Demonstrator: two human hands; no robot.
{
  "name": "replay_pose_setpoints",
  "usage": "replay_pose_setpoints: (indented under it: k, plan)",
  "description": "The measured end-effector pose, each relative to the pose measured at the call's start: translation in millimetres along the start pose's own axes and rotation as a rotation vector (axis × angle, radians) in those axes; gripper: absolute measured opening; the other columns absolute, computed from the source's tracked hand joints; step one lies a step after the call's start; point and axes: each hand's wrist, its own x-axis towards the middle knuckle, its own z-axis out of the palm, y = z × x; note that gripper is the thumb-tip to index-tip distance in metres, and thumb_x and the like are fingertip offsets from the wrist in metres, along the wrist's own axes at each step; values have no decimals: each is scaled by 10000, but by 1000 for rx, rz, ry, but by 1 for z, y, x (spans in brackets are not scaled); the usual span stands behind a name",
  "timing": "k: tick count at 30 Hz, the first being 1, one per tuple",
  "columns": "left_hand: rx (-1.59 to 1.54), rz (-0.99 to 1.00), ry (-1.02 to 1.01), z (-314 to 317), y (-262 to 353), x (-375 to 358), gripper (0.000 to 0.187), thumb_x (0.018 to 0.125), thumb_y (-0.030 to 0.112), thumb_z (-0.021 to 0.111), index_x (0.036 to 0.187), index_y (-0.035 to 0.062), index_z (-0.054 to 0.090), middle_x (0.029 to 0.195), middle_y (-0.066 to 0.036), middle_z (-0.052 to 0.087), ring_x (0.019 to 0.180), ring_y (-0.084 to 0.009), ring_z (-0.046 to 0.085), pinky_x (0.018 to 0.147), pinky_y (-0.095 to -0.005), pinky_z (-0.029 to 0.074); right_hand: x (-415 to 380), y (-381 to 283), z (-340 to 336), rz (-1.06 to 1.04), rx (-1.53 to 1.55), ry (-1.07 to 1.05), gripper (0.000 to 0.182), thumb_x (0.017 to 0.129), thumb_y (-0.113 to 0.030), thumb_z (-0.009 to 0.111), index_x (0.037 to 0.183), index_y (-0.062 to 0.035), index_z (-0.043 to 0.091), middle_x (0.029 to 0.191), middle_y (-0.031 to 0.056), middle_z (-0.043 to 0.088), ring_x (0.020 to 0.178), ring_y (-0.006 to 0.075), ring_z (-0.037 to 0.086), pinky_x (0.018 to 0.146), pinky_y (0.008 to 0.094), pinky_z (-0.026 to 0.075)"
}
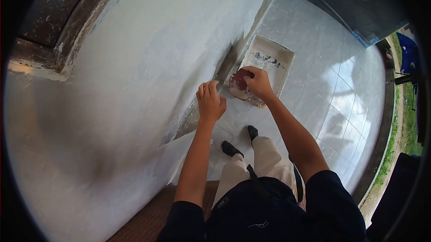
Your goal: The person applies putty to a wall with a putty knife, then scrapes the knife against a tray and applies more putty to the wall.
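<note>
My right hand is closed on a reddish-brown piece smeared with white, its kind unclear. It is over the near left part of a paint tray, whose ribbed slope carries dark streaks and whose rim is coated in pale paint. Close to the wall, my left hand is raised with fingers bent and thumb apart, nothing in it. The wall is whitish and patchy, with a rough, darker strip along its foot.
Grey glossy floor tiles run along the wall. Below my hands are my dark-socked feet. A dark wooden frame is set in the wall at upper left. Dark sheeting stands at upper right, and a floor edge borders grass.
</note>
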Motion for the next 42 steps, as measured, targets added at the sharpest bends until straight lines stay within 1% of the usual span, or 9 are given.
replay_pose_setpoints:
  k: [12, 17, 20, 24, 26, 29, 31, 33, 42]
  plan:
    - [-25, -214, -149, 98, 12, -10, 425, 817, 145, 661, 1211, 58, 527, 1170, -142, 542, 1149, -350, 466, 956, -498, 365, 41, 110, 1, 158, -25, -207, 323, 771, -40, 621, 1081, -6, 708, 981, 208, 721, 901, 326, 708, 833, 370, 543]
    - [-90, -495, -242, 138, 15, -12, 321, 853, 126, 645, 1162, 78, 571, 911, -93, 615, 940, -305, 561, 892, -470, 408, 56, 166, -13, 243, -42, -218, 333, 751, -43, 623, 1070, -9, 713, 960, 205, 723, 888, 318, 710, 827, 364, 544]
    - [-197, -436, -190, 169, 14, -16, 268, 868, 127, 652, 1128, 69, 626, 890, -96, 637, 884, -299, 577, 872, -435, 441, 57, 201, -17, 305, -16, -221, 341, 739, -48, 627, 1066, -7, 715, 948, 202, 724, 878, 311, 711, 820, 361, 545]
    - [-404, -563, -296, 200, 25, -24, 225, 885, 146, 640, 1081, 36, 659, 982, -136, 659, 962, -326, 599, 849, -422, 472, 50, 233, -13, 367, 33, -233, 341, 736, -60, 634, 1062, -5, 715, 943, 200, 726, 867, 307, 714, 814, 361, 547]
    - [-579, -730, -389, 208, 28, -29, 273, 909, 166, 653, 1138, 17, 661, 1011, -100, 672, 948, -220, 613, 844, -345, 476, 42, 237, -9, 380, 41, -247, 339, 738, -60, 634, 1063, -5, 715, 944, 202, 725, 866, 310, 714, 815, 361, 547]
    - [-633, -878, -417, 214, 30, -40, 256, 922, 171, 644, 1119, 9, 661, 1005, -91, 689, 936, -172, 625, 814, -312, 485, 34, 238, -4, 384, 34, -265, 337, 741, -57, 634, 1064, -5, 714, 945, 207, 725, 869, 315, 715, 818, 363, 548]
    - [-614, -872, -424, 216, 26, -47, 231, 913, 166, 649, 1076, 4, 666, 973, -101, 694, 893, -187, 634, 787, -319, 496, 32, 240, -3, 388, 19, -276, 335, 743, -55, 634, 1066, -5, 713, 946, 210, 724, 873, 318, 715, 820, 363, 549]
    - [-594, -867, -428, 219, 23, -54, 208, 904, 162, 655, 1033, -1, 671, 942, -111, 700, 850, -202, 644, 759, -326, 506, 31, 245, -2, 418, 31, -295, 341, 794, -38, 637, 1129, 0, 687, 957, 160, 725, 867, 233, 692, 822, 324, 527]
    - [-500, -984, -377, 240, 9, -55, 219, 957, 193, 593, 978, 5, 704, 961, -101, 730, 909, -189, 675, 843, -321, 494, 60, 272, -19, 431, 14, -200, 335, 786, -36, 641, 1115, 2, 695, 949, 146, 729, 857, 210, 689, 810, 318, 532]
